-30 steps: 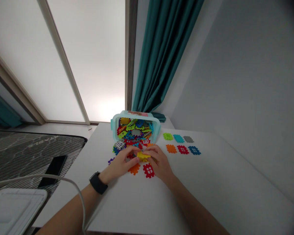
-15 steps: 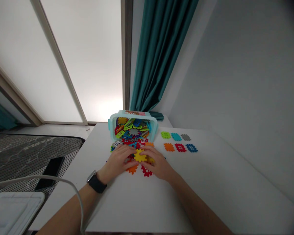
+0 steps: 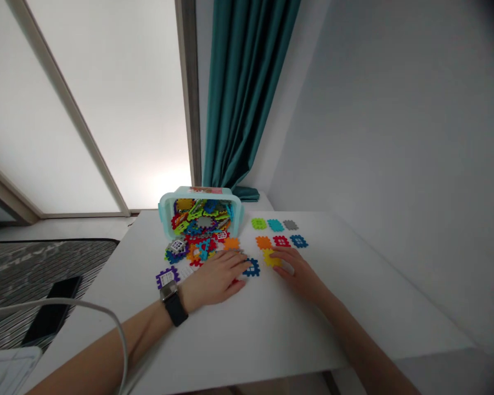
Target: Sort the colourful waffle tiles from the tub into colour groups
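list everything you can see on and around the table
table: 1, white, under the items below
bin: 1, pale aqua, tipped on its side at the far edge
tile pile: too many to count, mixed colours, in the bin and spilling out
tile rows: 6, green, teal, grey above orange, red, blue, right of the bin
yellow tile: 1, yellow, under the right fingers
blue tile: 1, blue, by the left fingertips
purple tile: 1, purple, front of the pile
curtain: 1, teal, behind the table
phone: 1, black, left of the table
cable: 1, white, lower left
watch: 1, black, left wrist
left hand: 1, open, flat on the table
right hand: 1, open, on the yellow tile
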Demonstrator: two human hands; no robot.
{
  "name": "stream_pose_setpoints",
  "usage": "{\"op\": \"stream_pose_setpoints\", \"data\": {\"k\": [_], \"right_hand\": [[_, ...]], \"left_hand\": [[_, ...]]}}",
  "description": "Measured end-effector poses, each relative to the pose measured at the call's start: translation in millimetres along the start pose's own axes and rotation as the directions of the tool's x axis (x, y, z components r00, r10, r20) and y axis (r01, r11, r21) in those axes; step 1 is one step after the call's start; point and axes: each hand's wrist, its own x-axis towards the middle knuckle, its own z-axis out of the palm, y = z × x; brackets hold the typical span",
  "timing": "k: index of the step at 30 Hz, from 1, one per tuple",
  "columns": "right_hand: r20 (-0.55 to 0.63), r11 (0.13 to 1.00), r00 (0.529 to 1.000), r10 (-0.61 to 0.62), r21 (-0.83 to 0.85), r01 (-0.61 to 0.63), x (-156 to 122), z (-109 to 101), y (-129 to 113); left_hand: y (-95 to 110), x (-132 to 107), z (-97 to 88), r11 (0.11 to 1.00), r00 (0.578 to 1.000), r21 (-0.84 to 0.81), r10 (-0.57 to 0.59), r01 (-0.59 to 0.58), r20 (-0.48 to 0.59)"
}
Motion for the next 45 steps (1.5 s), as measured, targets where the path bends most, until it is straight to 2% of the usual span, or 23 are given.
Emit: {"op": "stream_pose_setpoints", "data": {"k": [3,6,11,16,24,35,45], "right_hand": [[0.072,1.000,0.997,0.029,0.010,-0.029,-10.9,-8.0,5.4],[0.117,0.998,0.992,0.046,0.027,-0.049,-14.9,-6.1,2.5],[0.118,1.000,0.993,0.020,0.004,-0.020,-13.9,1.8,-3.6],[0.089,0.999,0.995,0.053,-0.004,-0.053,-14.9,5.5,-2.5],[0.053,0.986,0.988,0.142,0.080,-0.146,-18.0,4.2,2.5],[0.042,0.986,0.988,0.149,0.069,-0.152,-16.5,8.4,2.2],[0.038,0.985,0.987,0.154,0.070,-0.157,-17.0,8.7,1.6]], "left_hand": [[3.0,22.7,12.4,0.998,0.997,0.014,0.062,-0.062,0.040],[2.1,39.2,27.3,0.996,0.995,0.030,0.078,-0.079,0.058],[-0.9,44.8,41.6,0.998,0.998,0.029,0.053,-0.054,0.022],[-3.7,40.5,41.1,0.998,0.998,0.019,0.057,-0.057,0.031],[-8.7,41.4,41.6,0.998,0.997,-0.004,0.065,-0.065,0.044],[-6.2,42.6,41.1,0.998,0.998,-0.001,0.061,-0.061,0.007],[-6.5,42.2,41.3,0.998,0.998,0.014,0.059,-0.059,0.026]]}}
